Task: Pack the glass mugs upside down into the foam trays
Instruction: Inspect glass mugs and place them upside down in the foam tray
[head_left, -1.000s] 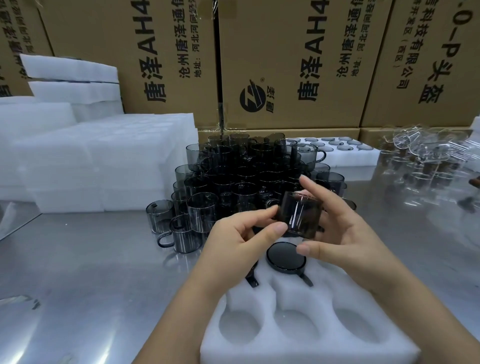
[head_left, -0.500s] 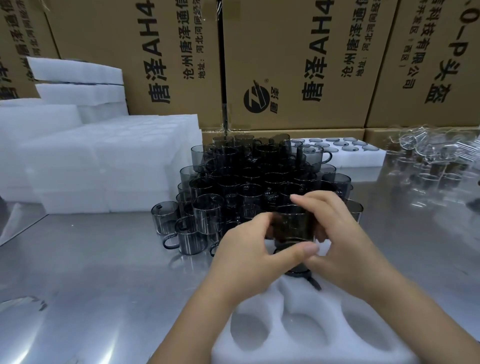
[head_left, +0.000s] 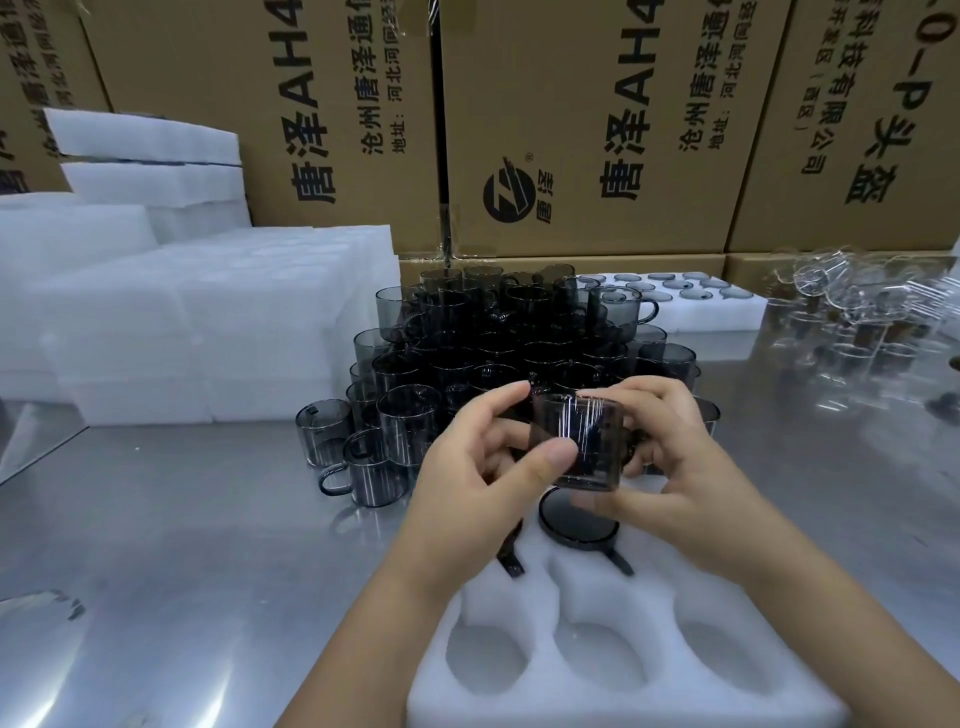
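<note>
Since half a second ago the left thumb has slid up the glass, uncovering the inverted mug (head_left: 579, 519) seated in the foam tray (head_left: 543, 590) below. The smoked mug (head_left: 576, 441) hangs at frame centre, just above that tray's far row. The left hand (head_left: 478, 467) pinches it between thumb and forefinger, and the right hand (head_left: 685, 467) curls round its far side. Its axis stands near upright, leaning slightly left. I cannot tell which end is the mouth.

Cardboard boxes (head_left: 571, 104) read "唐泽 AH4" and "沧州唐泽".
</note>
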